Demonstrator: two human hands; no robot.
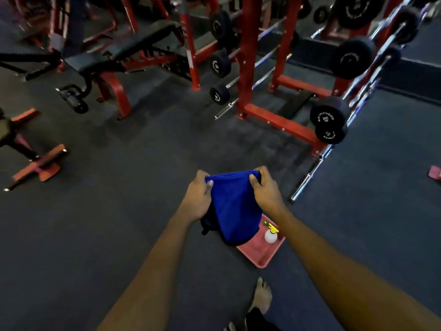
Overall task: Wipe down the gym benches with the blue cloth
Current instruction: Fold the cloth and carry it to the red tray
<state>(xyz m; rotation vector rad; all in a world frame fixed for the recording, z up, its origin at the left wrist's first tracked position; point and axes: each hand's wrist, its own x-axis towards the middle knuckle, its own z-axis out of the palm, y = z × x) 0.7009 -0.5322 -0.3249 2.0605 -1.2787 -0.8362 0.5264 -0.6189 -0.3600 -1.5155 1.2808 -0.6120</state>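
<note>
Dark rubber gym floor (107,223) stretches under red steel racks (248,56) hung with black weight plates (330,118). The blue fabric cloth (235,206) is held in the air above the floor. The left hand (199,194) and the right hand (266,189) each grip a top corner, fingers curled round the fabric, and it hangs spread between them. Below it a red plastic tray (260,255) lies on the floor, with a white spray bottle with a yellow nozzle (270,236) near its far right corner. The black padded bench on a red frame (124,47) stands well apart from the cloth, so wiping seems not yet begun and all of it appears left to do.
</note>
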